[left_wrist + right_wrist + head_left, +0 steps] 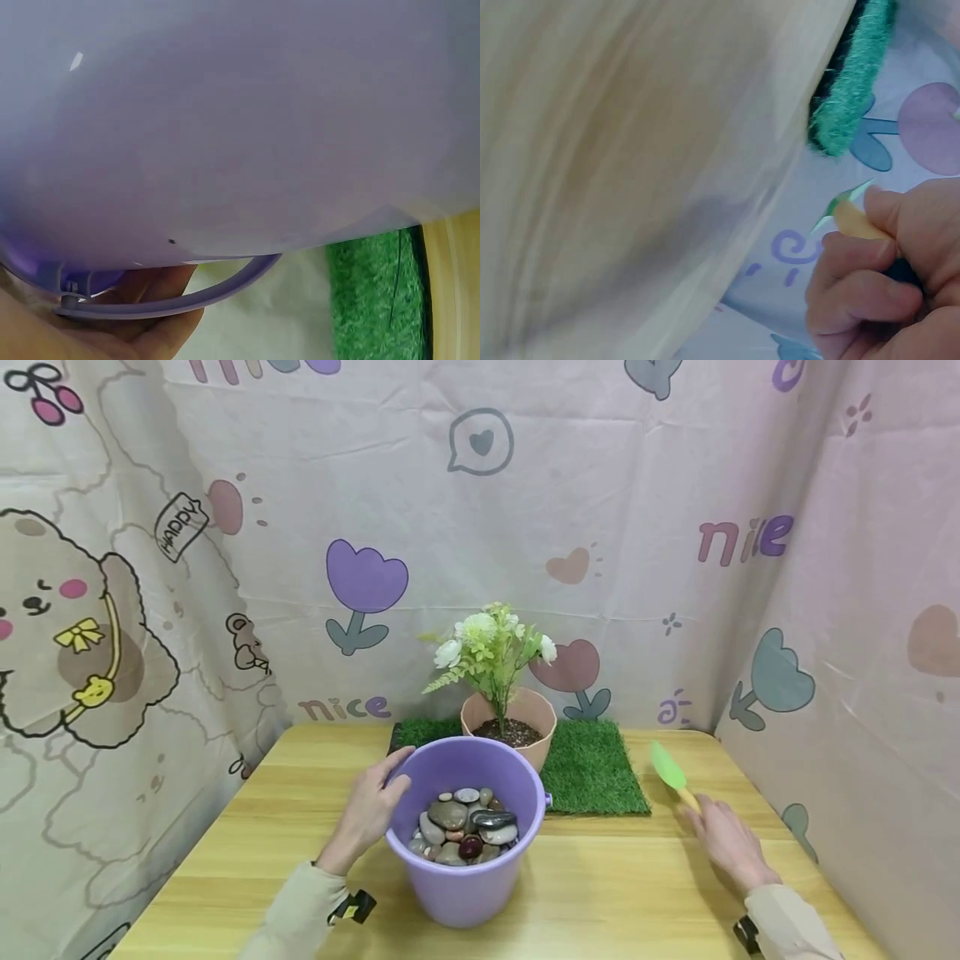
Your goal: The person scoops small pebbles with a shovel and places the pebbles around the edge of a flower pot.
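A purple bucket stands upright near the middle of the wooden table, with smooth stones of several colours in it. My left hand grips its rim on the left side, thumb over the edge. In the left wrist view the bucket's wall fills most of the picture, and its curved carrying handle crosses my fingers. On the right, my right hand holds a small garden trowel by its yellow handle. The green blade points away from me; in the right wrist view my fingers curl round the handle.
Behind the bucket, a peach flower pot with dark soil holds white flowers and leaves. It stands on a green turf mat, which the bucket partly hides. Printed cloth hangs round the table's back and sides.
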### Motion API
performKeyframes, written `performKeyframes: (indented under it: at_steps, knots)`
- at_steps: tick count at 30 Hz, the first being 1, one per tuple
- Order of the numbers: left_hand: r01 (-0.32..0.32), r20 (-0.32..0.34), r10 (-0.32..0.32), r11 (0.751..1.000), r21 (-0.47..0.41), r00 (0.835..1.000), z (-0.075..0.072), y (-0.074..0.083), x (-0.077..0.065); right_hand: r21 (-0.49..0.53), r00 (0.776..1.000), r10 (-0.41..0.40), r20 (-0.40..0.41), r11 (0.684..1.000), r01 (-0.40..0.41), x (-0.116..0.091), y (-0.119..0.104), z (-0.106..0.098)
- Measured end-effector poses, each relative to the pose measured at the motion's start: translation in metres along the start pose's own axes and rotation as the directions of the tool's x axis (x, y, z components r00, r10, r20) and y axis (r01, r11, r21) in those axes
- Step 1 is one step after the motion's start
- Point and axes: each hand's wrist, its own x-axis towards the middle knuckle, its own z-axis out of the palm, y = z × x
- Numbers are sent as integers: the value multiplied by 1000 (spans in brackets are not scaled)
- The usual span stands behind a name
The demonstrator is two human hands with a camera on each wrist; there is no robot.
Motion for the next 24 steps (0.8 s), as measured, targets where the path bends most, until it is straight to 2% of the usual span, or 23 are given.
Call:
performKeyframes:
  at_steps: [8,18,24]
  knots:
    - [7,-8,-7,1000,7,1000,12,9,0,0,995,-57,-84,998,57,1,-24,-2]
    - [15,-21,-16,1000,-2,1000,27,14,0,3,984,-137,-116,990,139,1,-68,-15]
    - [10,-27,-10,1000,-13,1000,35,20,1,22,965,-211,-155,976,217,-3,-91,-23]
